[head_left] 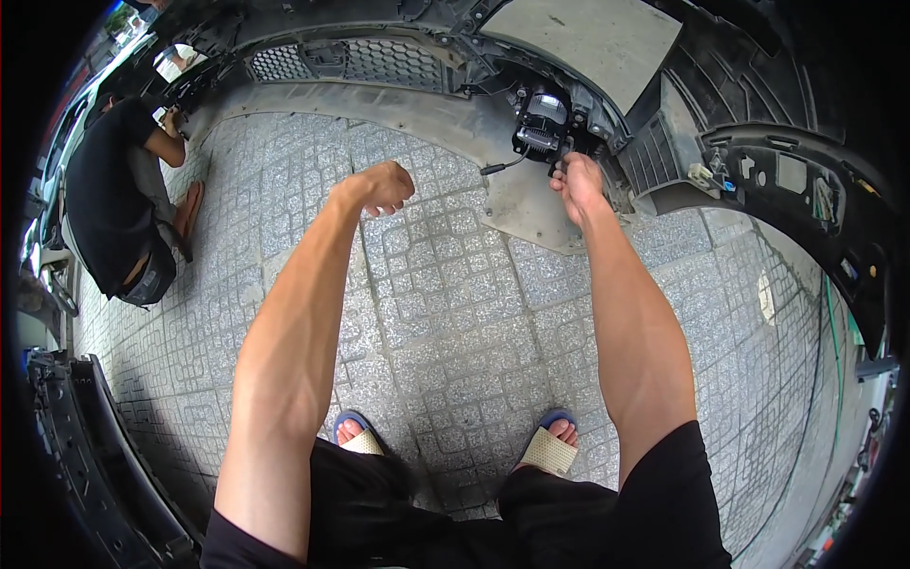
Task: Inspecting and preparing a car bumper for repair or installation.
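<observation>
Looks like a car-body workshop, open-air or open-fronted. Evidence: big detached bumper (398, 106) on patterned paving (445, 332), inner side showing, mesh grille (346, 63) in it; wired lamp-like unit (545, 123) at its right; long black car part (95, 446) lower left; second person (109, 190) crouched at left. Daylight, greenery top left.

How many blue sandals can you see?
2: the left sandal and the right sandal, worn apart on the paving, low in the picture. Others could be hidden.
</observation>
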`<state>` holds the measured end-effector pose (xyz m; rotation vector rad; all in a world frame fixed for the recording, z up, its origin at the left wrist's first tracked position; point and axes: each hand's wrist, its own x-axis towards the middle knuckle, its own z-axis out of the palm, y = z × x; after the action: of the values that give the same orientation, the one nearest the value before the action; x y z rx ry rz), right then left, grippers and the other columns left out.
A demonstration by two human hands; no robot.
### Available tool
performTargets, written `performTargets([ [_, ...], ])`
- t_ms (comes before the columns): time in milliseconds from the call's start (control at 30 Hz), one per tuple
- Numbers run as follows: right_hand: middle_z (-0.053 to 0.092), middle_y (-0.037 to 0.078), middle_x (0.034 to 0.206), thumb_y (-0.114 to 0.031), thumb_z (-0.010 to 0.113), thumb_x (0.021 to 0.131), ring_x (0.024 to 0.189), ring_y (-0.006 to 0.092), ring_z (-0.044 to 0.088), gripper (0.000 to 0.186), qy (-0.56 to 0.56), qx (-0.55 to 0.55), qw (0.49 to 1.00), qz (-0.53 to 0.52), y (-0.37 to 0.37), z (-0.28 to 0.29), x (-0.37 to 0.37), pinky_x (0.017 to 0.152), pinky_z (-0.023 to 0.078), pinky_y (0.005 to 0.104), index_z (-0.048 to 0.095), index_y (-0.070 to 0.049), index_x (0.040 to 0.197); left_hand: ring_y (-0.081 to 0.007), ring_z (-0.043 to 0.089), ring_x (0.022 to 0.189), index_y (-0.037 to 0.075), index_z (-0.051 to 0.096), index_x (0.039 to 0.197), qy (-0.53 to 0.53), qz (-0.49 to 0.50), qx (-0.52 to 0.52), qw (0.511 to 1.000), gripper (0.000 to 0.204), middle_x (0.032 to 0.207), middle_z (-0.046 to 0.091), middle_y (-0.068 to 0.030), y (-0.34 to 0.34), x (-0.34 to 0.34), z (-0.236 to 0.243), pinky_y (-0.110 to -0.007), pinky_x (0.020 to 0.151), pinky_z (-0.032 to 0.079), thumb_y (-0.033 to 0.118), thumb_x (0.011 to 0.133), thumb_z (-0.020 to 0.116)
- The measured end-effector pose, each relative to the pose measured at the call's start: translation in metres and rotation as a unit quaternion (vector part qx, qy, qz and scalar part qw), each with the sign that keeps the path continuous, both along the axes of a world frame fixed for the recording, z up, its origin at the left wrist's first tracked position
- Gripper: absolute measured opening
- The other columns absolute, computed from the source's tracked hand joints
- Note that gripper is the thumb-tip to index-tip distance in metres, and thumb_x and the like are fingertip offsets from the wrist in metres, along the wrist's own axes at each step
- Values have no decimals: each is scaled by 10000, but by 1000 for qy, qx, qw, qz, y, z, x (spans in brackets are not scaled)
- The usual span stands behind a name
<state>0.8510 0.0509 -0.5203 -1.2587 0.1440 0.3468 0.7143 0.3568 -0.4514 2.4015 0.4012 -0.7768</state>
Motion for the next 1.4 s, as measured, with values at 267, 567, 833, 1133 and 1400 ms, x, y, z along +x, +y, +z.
performTargets([
  [267, 523, 77, 813, -154, 473, 973, 623, 132, 505, 265, -17, -36, 999, -7, 0, -4, 0, 494, 440, 271, 517, 58, 1126, -224, 691, 939, 67, 623, 1237, 3, -7, 8, 1000, 387, 1080, 689, -158, -7, 3, 5, -366, 765, 603, 263, 918, 525],
  [567, 539, 82, 829, -155, 486, 969, 620, 134, 514, 270, -23, -41, 998, -40, 4, -4, -3, 489, 445, 266, 537, 65, 1117, -232, 688, 949, 67, 617, 1247, 3, -8, 9, 1000, 392, 1095, 684, -165, -10, 4, 1, -377, 776, 599, 264, 921, 523],
  [833, 546, 73, 828, -164, 489, 971, 628, 129, 526, 258, -22, -30, 998, -46, 3, -8, -1, 487, 448, 266, 543, 42, 1116, -226, 688, 923, 66, 615, 1249, 5, -9, 12, 1000, 398, 1066, 689, -146, -9, 6, 0, -378, 776, 598, 278, 921, 536],
  [1133, 533, 71, 797, -129, 482, 969, 640, 140, 509, 146, 10, 87, 995, -46, 1, -5, 2, 494, 421, 276, 536, 2, 1004, -225, 688, 919, 75, 619, 1249, 5, -15, 9, 1000, 389, 1063, 688, -147, -13, 9, -1, -375, 772, 600, 270, 922, 539],
  [1400, 538, 125, 853, -60, 477, 996, 692, 188, 510, 97, 78, 193, 977, -48, -1, 1, -5, 565, 423, 303, 513, 29, 1011, -233, 687, 940, 81, 624, 1247, 6, -12, 18, 1000, 380, 1093, 686, -159, -12, 7, -1, -377, 791, 603, 241, 916, 530],
])
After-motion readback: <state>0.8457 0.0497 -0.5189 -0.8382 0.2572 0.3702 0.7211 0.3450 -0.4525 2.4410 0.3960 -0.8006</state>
